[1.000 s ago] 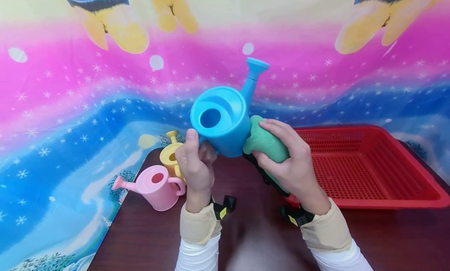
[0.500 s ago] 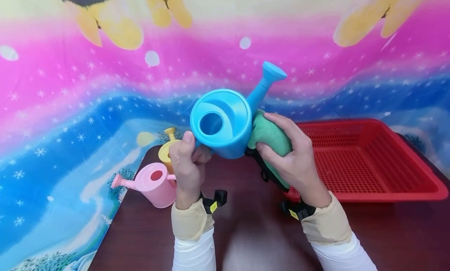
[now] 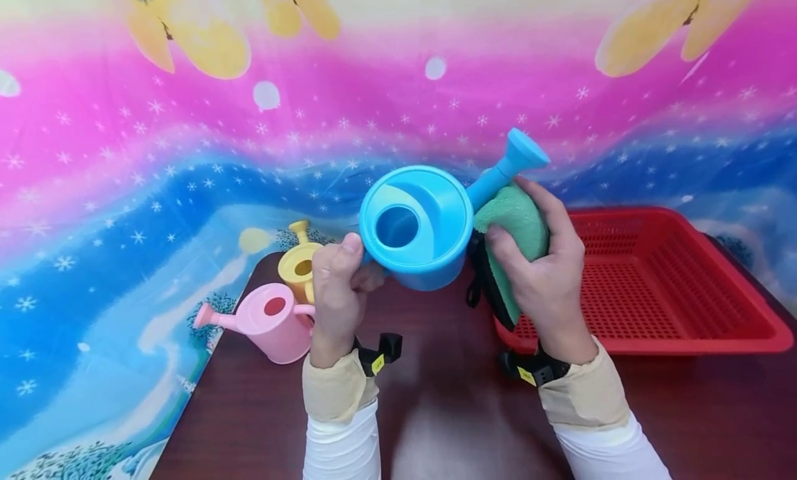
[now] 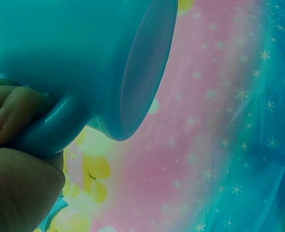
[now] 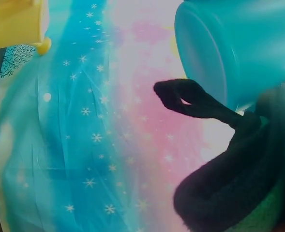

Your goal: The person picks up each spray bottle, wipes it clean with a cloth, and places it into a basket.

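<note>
My left hand (image 3: 339,293) grips the handle of a blue watering can (image 3: 429,272), raised above the table with its top tilted toward the head camera. The can's spout points up and right. In the left wrist view the fingers curl through the can's handle (image 4: 60,128). My right hand (image 3: 551,279) holds a soft green cleaning pad (image 3: 523,220) with black edging against the can's right side, below the spout. A black loop (image 5: 181,96) hangs off the pad in the right wrist view. The palm side of the right hand is hidden.
A pink watering can (image 3: 270,328) and a yellow watering can (image 3: 299,265) stand at the table's left edge, partly behind my left hand. On the right sits a red perforated plastic basket (image 3: 685,345). A printed snowflake cloth (image 3: 386,99) hangs behind the brown table (image 3: 436,425).
The blue watering can has shifted right and its spout has swung down toward the right. My right hand has moved right with the green pad, staying against the can.
</note>
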### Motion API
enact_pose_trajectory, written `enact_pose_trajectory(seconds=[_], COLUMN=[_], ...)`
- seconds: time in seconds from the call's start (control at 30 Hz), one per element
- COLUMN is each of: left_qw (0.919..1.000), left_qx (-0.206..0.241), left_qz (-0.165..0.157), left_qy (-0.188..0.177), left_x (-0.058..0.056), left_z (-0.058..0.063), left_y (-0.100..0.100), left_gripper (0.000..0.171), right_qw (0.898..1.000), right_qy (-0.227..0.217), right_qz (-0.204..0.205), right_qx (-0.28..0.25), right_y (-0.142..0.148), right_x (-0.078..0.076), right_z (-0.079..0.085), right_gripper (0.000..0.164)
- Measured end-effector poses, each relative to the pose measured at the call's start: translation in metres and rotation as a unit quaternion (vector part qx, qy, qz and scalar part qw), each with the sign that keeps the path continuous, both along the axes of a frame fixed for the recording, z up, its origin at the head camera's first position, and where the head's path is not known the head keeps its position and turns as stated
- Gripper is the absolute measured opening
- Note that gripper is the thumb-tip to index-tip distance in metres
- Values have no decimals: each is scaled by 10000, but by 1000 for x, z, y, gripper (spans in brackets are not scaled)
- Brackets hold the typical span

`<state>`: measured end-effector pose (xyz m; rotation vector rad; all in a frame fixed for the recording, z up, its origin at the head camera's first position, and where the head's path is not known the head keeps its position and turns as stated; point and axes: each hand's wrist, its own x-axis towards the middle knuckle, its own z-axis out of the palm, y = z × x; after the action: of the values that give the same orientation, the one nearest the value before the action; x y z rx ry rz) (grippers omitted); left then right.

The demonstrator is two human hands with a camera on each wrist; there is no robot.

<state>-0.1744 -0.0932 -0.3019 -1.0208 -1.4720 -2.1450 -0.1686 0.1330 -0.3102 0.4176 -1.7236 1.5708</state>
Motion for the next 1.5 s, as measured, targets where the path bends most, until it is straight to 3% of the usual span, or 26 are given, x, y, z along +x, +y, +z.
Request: enact_pose_trajectory(seconds=[0.17,0.37,0.67,0.9,1.07,1.23,1.37,1.5], left_qw=[9999,9999,9970,9941,9818,9634,9627,9735], left_qx=[-142,-163,81,216,555,1129,1336,1136], left_qz=[-51,-35,-612,-899,-1559,-2067,-1946,-1306], left_qy=[12,5,-461,-561,-937,-1283,-1321,-1492], left_x=[1,2,3,1,2,2,1,1], left_z=[0,1,2,1,3,5,6,8], left_y=[3,1,-6,-6,-8,-12,-12,-8], left_gripper=[65,64,58,56,52,52,52,47], right_qw=[9992,9991,9921,9947,9934,9851,9737,9644], right_qy=[254,331,497,612,598,266,164,252], right_qz=[-76,-36,1064,730,963,1701,2268,2618], right_qx=[-311,-248,-449,-375,-196,38,171,284], right_y=[2,8,17,18,20,26,31,32], right_x=[0,0,4,3,5,11,13,12], right_z=[2,3,6,4,2,1,0,-1], right_gripper=[55,57,61,58,52,53,56,55])
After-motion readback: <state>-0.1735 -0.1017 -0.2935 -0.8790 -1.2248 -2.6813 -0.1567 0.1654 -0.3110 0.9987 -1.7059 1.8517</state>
